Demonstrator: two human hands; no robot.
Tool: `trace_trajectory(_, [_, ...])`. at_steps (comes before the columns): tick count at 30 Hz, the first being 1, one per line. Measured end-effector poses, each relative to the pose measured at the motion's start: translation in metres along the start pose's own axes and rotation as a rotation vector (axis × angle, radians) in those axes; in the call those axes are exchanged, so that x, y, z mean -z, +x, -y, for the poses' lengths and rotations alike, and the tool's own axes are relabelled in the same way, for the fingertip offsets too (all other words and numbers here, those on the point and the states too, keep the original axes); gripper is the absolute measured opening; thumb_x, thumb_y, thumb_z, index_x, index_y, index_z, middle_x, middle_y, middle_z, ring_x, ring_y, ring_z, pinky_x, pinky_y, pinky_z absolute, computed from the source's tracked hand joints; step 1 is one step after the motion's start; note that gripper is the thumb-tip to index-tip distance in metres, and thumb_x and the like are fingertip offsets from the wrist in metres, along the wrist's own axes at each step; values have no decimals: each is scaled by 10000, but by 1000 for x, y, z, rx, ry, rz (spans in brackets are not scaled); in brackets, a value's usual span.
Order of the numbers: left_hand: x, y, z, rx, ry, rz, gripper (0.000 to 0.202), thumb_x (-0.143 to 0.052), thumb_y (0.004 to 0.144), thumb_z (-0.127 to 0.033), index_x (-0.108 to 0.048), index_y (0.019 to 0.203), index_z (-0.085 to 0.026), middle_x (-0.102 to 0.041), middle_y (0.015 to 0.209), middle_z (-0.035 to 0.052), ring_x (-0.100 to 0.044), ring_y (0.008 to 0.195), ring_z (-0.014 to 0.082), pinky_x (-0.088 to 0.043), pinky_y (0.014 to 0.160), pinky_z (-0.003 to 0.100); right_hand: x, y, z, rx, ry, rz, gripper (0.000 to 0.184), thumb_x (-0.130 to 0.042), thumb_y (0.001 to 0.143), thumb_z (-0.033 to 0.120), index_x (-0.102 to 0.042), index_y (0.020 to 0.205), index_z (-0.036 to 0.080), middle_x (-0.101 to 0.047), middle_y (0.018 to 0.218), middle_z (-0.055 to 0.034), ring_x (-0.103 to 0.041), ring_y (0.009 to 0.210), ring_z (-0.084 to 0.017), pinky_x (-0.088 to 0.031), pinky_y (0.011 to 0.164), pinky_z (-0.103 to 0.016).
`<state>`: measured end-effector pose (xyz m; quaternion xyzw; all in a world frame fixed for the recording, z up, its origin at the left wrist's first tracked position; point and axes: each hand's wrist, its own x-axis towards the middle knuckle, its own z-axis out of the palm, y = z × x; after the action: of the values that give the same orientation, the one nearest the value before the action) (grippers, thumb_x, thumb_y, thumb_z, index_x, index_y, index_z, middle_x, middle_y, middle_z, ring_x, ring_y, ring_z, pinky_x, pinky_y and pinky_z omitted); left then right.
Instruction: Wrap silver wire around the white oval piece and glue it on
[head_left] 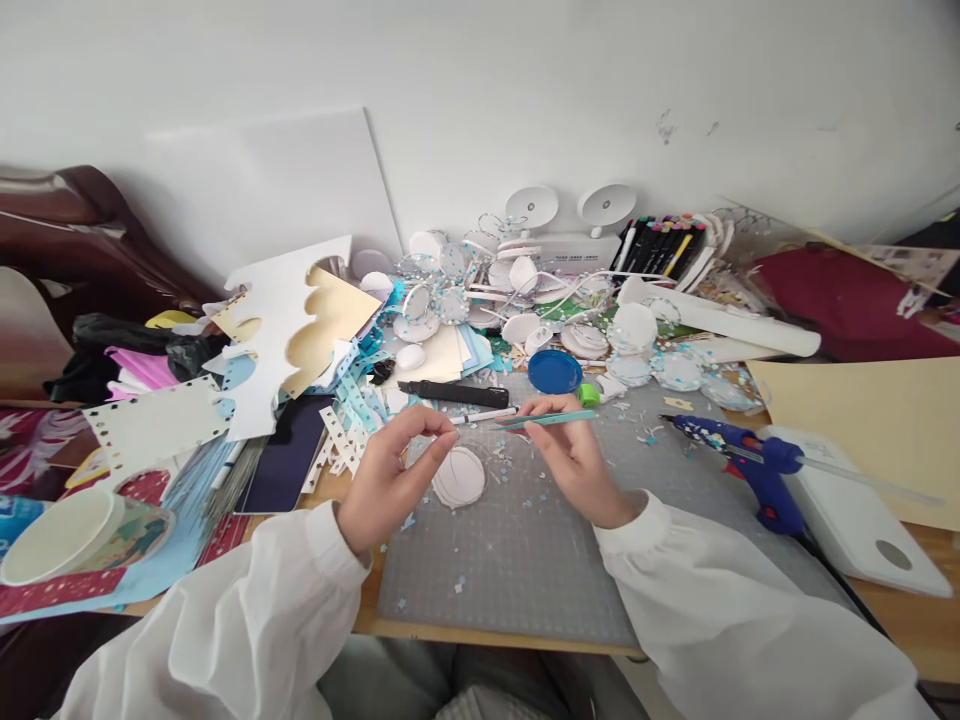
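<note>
My left hand is closed, thumb and forefinger pinched together above a white disc. What the pinch holds, if anything, is too small to make out. Between the fingers and thumb of my right hand is a thin light-blue piece of paper, seen nearly edge-on. The disc lies on a grey cutting mat, with a thin dark line across it. Just beyond my hands are a black utility knife, a white pen and a blue round lid.
A blue glue gun rests at the right against a white box-like object. Behind the mat, several white discs and beaded wires are heaped near markers. Paper scraps and a paper bowl crowd the left.
</note>
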<state>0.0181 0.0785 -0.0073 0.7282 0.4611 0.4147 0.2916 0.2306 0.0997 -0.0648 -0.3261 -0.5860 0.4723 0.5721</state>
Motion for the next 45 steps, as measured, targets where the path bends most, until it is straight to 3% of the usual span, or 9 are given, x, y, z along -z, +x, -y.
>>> trace_trajectory(4, [-2, 4, 3, -16, -14, 3, 167, -542, 910, -310, -609, 844, -172, -628, 818, 47, -579, 790, 160, -470, 740, 296, 4, 2, 3, 19, 58, -43, 87, -587, 910, 276, -524, 968, 264, -584, 1014, -21, -607, 969, -168, -476, 894, -359])
trace_trajectory(11, [-6, 15, 2, -41, -46, 25, 139, -540, 914, -274, -603, 848, -168, -630, 832, 45, -583, 796, 154, -467, 746, 281, 2, 0, 3, 27, 86, -9, 107, -626, 882, 217, -578, 959, 274, -630, 989, -14, -599, 993, -164, -464, 913, -349])
trace_trajectory(18, [-10, 9, 10, -138, -39, 42, 92, -530, 921, -220, -603, 881, -181, -644, 859, 55, -588, 839, 168, -476, 770, 303, 1, -7, 8, 1, 95, -160, 108, -673, 843, 244, -623, 926, 291, -613, 910, -3, -617, 901, -173, -501, 838, -338])
trace_trajectory(32, [-18, -4, 27, -266, -46, 88, 114, -522, 892, -104, -595, 932, -183, -635, 884, 69, -586, 852, 177, -471, 778, 314, -3, -10, 14, -28, 109, -14, 165, -657, 849, 161, -631, 936, 298, -614, 860, 1, -627, 855, -161, -536, 800, -340])
trace_trajectory(45, [-14, -5, 28, -313, -18, 98, 102, -510, 893, -120, -584, 919, -185, -645, 861, 70, -588, 818, 184, -461, 758, 319, -4, -12, 11, -127, 104, -40, 112, -694, 823, 196, -653, 870, 288, -622, 817, -2, -630, 852, -182, -532, 808, -371])
